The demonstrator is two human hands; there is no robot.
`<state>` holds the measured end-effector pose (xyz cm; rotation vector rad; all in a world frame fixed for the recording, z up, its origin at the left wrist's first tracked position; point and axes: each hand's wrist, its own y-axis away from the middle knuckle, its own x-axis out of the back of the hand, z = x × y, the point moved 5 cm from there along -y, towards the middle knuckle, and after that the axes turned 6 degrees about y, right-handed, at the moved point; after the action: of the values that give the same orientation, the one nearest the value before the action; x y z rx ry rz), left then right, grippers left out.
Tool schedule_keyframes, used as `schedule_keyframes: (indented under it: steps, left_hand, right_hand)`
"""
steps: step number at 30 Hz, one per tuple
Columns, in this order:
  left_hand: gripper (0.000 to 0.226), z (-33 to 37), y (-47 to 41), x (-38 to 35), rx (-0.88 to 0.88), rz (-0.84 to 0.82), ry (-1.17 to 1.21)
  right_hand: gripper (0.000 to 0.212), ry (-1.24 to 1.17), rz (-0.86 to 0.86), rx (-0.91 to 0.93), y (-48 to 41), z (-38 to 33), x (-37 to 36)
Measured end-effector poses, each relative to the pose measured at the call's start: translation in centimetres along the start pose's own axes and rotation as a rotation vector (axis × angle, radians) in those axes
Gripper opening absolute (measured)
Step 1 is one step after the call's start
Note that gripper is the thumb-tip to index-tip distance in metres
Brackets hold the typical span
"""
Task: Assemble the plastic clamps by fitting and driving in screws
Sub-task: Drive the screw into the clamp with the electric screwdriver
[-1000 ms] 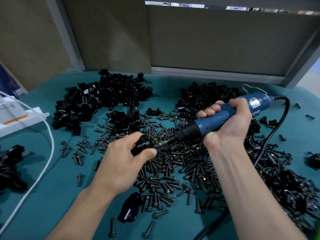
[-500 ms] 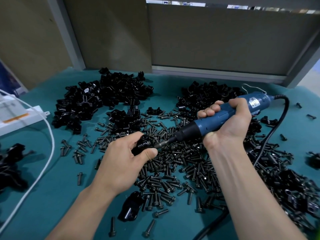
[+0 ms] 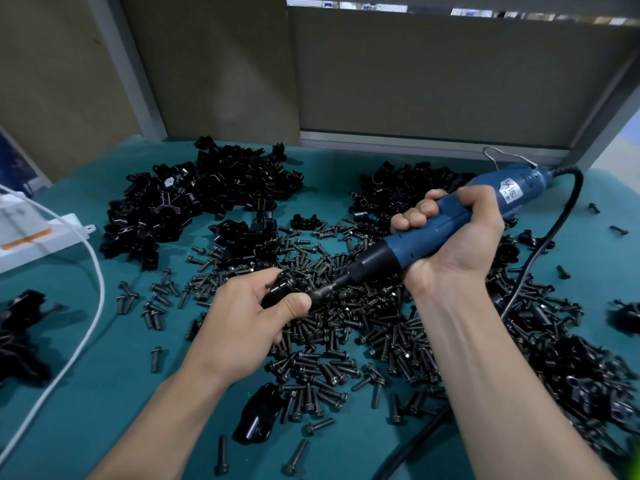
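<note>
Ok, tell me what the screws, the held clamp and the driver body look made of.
The screws: likely dark-finished metal, dull grey glints on heads and threads. The clamp in the left hand: probably moulded black plastic, smooth glossy highlights. The driver: seemingly blue plastic casing, satin sheen.

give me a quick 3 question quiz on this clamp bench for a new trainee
1. True or false: the right hand grips the electric screwdriver with its bit aimed toward the left hand.
2. What does the left hand hold? A) a black clamp B) a spanner C) nothing
3. Fill in: the loose screws lie heaped on a ___ mat.

Key: 1 true; 2 A; 3 teal
</note>
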<state>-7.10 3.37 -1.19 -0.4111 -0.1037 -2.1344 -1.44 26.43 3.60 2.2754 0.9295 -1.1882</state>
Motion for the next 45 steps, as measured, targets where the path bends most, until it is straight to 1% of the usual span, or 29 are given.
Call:
schedule_keyframes:
  steps: [2,4,7,10,12,14,17,19,21,24,27,29,31,33,35,37,39,42,45]
  left_hand:
    - [0.03,-0.2,-0.2,-0.1,0.044,-0.041,0.086]
    - [0.021,-0.5,-0.4,-0.2,0.085,-0.085,0.173]
    - [0.019,-0.6,-0.4,-0.4,0.125,-0.117,0.232]
    - [0.017,-0.6,-0.6,-0.2,0.15,-0.081,0.274]
    - [0.018,-0.5,-0.7,-0.2,0.168,-0.073,0.328]
    - [0.021,-0.2,-0.7,-0.3,0.186,-0.06,0.435]
    - [0.034,0.1,-0.6,-0.2,0.237,-0.028,0.666]
    - [0.039,0.0,-0.8,0.3,0.251,-0.005,0.801]
    - [0.041,-0.3,-1.0,0.5,0.274,-0.004,0.858]
    - [0.032,-0.8,-1.2,0.4,0.33,0.001,0.84]
    - [0.03,-1.3,-1.2,0.7,0.37,0.027,0.85]
    - [0.032,-1.4,-1.2,1.0,0.374,0.02,0.861]
    - [0.033,-1.3,-1.2,1.4,0.365,0.011,0.86]
    - [0.031,-1.3,-1.2,1.7,0.356,0.017,0.861]
    - [0.028,-1.2,-1.2,1.9,0.346,0.051,0.875]
    - [0.023,-1.3,-1.3,2.3,0.337,0.117,0.903]
    - [0.024,-1.4,-1.3,2.5,0.326,0.184,0.894]
    - [0.028,-1.6,-1.3,2.6,0.304,0.234,0.79]
    - [0.022,-1.5,-1.3,2.0,0.3,0.224,0.762]
  right_hand:
    - [0.024,0.003,-0.031,-0.004,0.1,-0.1,-0.2]
    - [0.024,0.009,-0.068,-0.01,0.2,-0.2,-0.4]
    - [0.023,0.019,-0.131,-0.027,0.3,-0.4,-0.6]
    - [0.015,0.032,-0.179,-0.058,0.2,-0.6,-0.7]
    - [0.011,0.018,-0.171,-0.075,0.2,-0.7,-0.6]
    - [0.013,-0.039,-0.097,-0.086,0.1,-0.9,0.0]
    - [0.015,-0.127,0.093,-0.112,-0.2,-1.3,1.6]
    - [0.017,-0.125,0.218,-0.126,-0.3,-1.4,2.6]
    - [0.018,-0.087,0.307,-0.112,-0.1,-1.6,3.3]
    - [0.022,-0.007,0.344,-0.106,0.3,-1.5,3.3]
    - [0.022,0.155,0.369,-0.142,1.0,-0.3,2.8]
    - [0.028,0.286,0.406,-0.163,1.7,0.6,2.8]
    - [0.025,0.427,0.433,-0.158,2.4,0.9,2.9]
    - [0.018,0.651,0.428,-0.147,3.1,0.8,3.0]
    - [0.019,1.009,0.432,-0.109,3.6,0.3,3.3]
    - [0.032,1.343,0.458,-0.011,4.0,-0.5,3.5]
    - [0.045,1.492,0.471,0.032,4.4,-0.9,3.8]
    - [0.063,1.655,0.416,-0.026,4.4,-0.6,4.4]
    - [0.077,1.876,0.396,-0.085,4.1,-0.4,4.4]
